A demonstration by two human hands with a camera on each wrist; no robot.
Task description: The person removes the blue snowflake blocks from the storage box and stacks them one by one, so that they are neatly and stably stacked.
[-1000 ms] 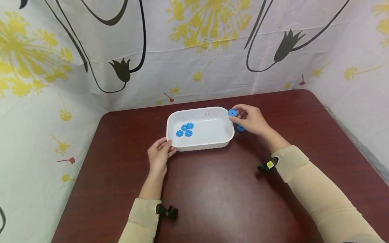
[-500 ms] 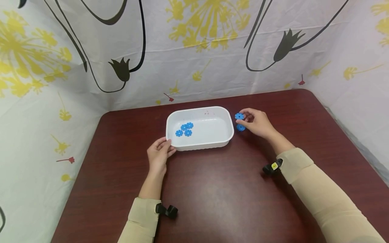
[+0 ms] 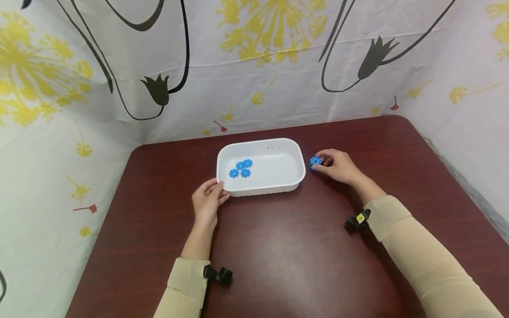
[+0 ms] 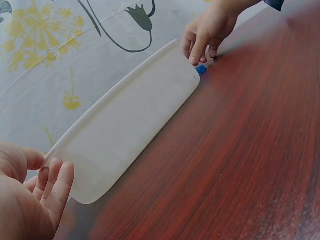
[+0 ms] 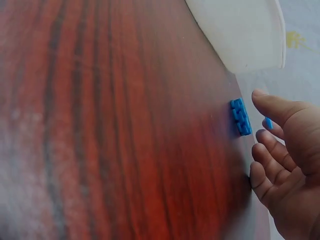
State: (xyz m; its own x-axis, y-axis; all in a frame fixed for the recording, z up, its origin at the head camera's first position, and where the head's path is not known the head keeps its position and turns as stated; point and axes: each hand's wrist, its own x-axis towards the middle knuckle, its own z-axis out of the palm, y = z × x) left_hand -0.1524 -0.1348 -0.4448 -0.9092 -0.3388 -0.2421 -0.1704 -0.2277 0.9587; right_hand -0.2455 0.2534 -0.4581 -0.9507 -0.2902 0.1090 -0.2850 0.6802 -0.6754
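Right hand (image 3: 339,168) has one blue notched disc (image 3: 315,160) pinched, thumb barely apart from the fingers. It's just above a small blue stack (image 5: 240,117) on the table (image 3: 262,247), near the right end of the white tray (image 3: 274,172). Looks like thin stiff plastic, so I'd guess super light, tough to break, maybe a bit slick. Grab it by the edge; those notches should help. Left hand (image 3: 205,203) pinches the tray's near left corner, thumb at the rim. A few loose discs (image 3: 245,173) lie inside, toward that end.
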